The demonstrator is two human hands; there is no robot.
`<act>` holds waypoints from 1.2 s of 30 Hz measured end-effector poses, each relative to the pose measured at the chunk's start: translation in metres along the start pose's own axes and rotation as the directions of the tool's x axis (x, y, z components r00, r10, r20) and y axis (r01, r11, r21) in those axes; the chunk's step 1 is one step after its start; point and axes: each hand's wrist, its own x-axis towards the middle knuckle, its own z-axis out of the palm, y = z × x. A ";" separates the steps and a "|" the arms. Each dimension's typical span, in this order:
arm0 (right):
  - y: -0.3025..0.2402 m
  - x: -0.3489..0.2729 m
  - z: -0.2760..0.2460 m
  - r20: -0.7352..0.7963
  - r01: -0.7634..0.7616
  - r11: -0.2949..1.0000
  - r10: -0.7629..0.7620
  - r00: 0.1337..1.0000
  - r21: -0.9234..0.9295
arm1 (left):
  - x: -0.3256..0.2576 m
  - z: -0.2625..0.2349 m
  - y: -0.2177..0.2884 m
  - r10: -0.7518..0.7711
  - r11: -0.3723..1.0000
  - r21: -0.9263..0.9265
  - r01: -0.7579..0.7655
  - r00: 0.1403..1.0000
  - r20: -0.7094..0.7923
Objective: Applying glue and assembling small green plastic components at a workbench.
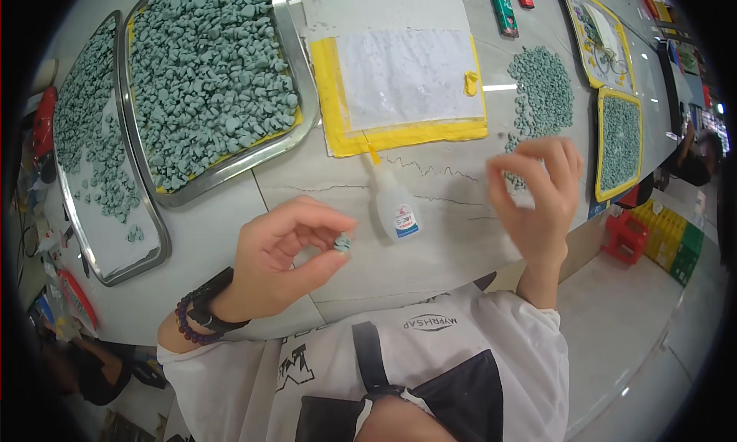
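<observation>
Head view: left hand (284, 258) fingers pinch a small teal stone (342, 243); right hand (537, 196) raised, fingers loosely spread, holding nothing

Grey-green small piece (342, 243) pinched in the left hand (285, 256). White glue bottle (394, 204) with a yellow nozzle and a label in blue and red. Dull teal-grey pieces heaped in the silver steel tray (295, 54) (yellow lining at its edges). White sheet (407, 77) over a bright yellow mat (330, 97). Pale marbled tabletop (430, 242), thin dark veins. Black watch (211, 304), purple bead bracelet (186, 327). Red stool (626, 239) on the floor.
</observation>
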 end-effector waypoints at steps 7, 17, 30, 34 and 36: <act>-0.037 0.016 -0.004 0.005 0.137 0.966 -0.141 0.990 0.221 | -0.001 0.005 0.004 -0.205 0.973 -0.088 0.212 0.975 0.084; 0.008 -0.004 -0.010 0.206 -0.108 0.993 0.116 0.972 -0.047 | -0.003 -0.002 0.002 -0.174 0.979 -0.095 0.181 0.981 0.080; 0.006 -0.011 -0.005 0.117 -0.059 0.994 0.070 0.991 -0.095 | -0.003 0.002 0.008 -0.184 0.976 -0.109 0.188 0.982 0.042; -0.059 0.003 -0.016 -0.001 0.141 0.937 -0.149 0.989 0.319 | -0.008 0.010 0.008 -0.206 0.965 -0.165 0.205 0.979 0.012; -0.075 0.008 -0.008 -0.027 0.219 0.868 -0.232 0.972 0.446 | -0.008 0.012 0.007 -0.139 0.973 -0.184 0.137 0.990 0.000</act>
